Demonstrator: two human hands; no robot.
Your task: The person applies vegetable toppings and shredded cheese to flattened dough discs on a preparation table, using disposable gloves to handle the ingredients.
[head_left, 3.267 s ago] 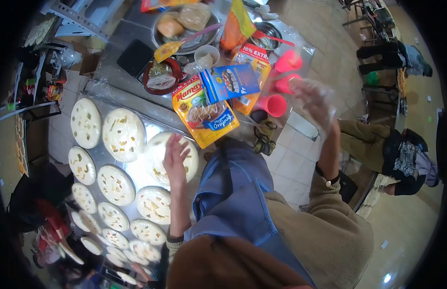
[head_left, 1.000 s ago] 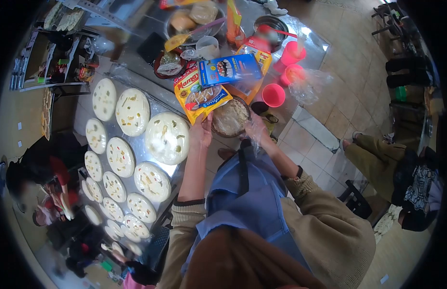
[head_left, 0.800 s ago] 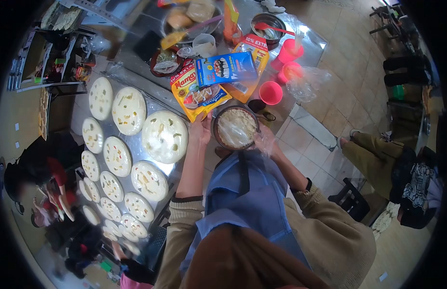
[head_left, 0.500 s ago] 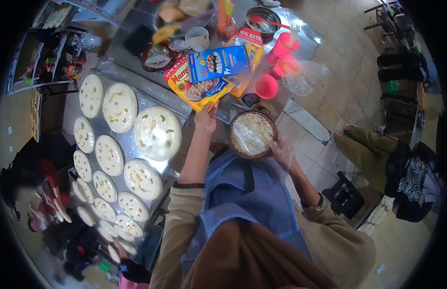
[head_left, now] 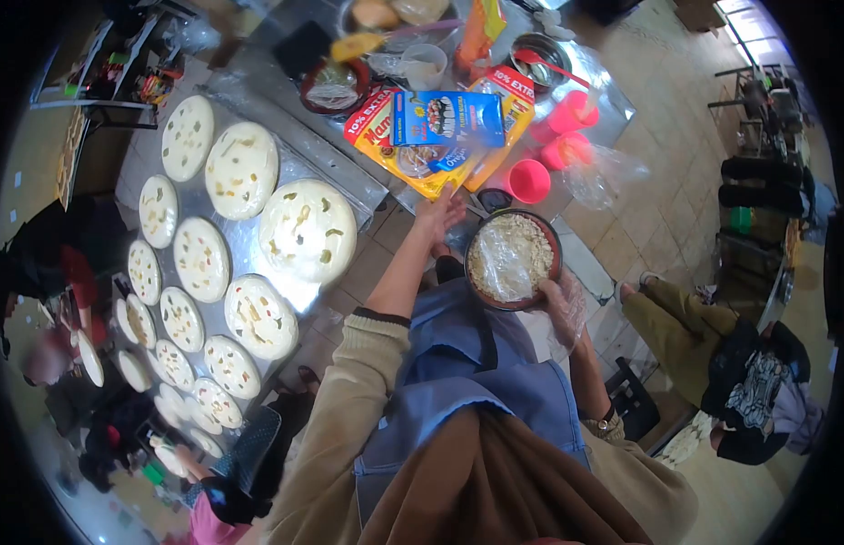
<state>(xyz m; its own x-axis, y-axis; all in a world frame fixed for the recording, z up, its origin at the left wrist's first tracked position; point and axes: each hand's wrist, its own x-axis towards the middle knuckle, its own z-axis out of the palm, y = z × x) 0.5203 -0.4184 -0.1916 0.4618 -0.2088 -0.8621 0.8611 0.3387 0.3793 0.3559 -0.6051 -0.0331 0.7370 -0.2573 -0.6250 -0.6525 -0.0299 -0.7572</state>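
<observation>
Right hand (head_left: pixel 565 304), sheathed in a thin clear plastic glove, cups the lower right edge of a round dark-brown bowl of pale shredded filling (head_left: pixel 513 261) — fingers curled under the rim, thumb side hidden by the bowl. The bowl is held level in front of the blue apron (head_left: pixel 467 363), mouth facing straight up; being round, it has no long axis to speak of. A crumpled sheet of clear film lies across the filling, so what is under it is hard to make out.

Left hand (head_left: pixel 440 216) is bare, fingers loosely spread and extended away from the body, holding nothing; the fingertips reach the near corner of a yellow-and-red printed mayonnaise pouch (head_left: pixel 399 145). Whether they press on it cannot be told. On the pouch lies a flat blue rectangular carton (head_left: pixel 447 119), long axis running across, left to right.

Just beyond the right hand stand three pink plastic cups (head_left: pixel 529 181), with a loose clear plastic bag (head_left: pixel 606 173) to their right.

Left of the left hand a steel tray (head_left: pixel 286 295) carries a large round white dough disc dotted with green bits (head_left: pixel 307 230) and many smaller ones — the farthest are blurred by lens distortion. A seated person's legs (head_left: pixel 676 318) show to the right, partly cut off.
</observation>
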